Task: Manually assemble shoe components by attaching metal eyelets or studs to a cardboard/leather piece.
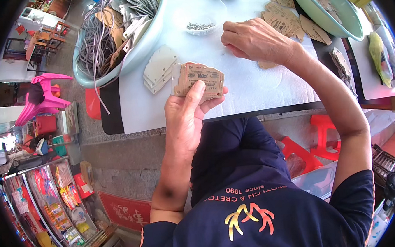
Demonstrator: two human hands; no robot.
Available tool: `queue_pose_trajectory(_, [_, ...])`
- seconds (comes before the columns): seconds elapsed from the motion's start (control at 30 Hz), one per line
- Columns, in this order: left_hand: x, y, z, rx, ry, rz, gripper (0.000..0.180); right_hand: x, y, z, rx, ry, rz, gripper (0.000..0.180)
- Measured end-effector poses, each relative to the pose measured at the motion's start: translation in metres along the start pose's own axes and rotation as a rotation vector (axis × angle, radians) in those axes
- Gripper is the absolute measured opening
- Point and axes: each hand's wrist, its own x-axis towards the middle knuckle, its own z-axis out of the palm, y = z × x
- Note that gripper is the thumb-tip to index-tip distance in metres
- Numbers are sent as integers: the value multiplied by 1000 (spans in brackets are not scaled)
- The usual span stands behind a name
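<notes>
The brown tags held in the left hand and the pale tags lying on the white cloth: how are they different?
The brown tags are printed, while the pale tags look blank. The brown tags are gripped off the cloth by the left hand; the pale tags lie loose on the white cloth, beside the bowl. Both are small stacks of similar shape.

The left hand [185, 113] grips a stack of brown printed cardboard tags [200, 79] over the white-covered worktop [245, 89]. The right hand [255, 40] rests curled on the worktop beside a loose pile of brown cardboard tags [284, 21].
</notes>
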Motion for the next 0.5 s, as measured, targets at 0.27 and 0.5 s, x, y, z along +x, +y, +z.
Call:
queue_pose_trajectory(0.27, [-1,0,3,18,5,4,27,-18,-19,-10,221,40,184,12])
queue_pose_trajectory(0.5, [3,-3,11,9,50,25,27,-33,-68,-18,1160,122,722,18])
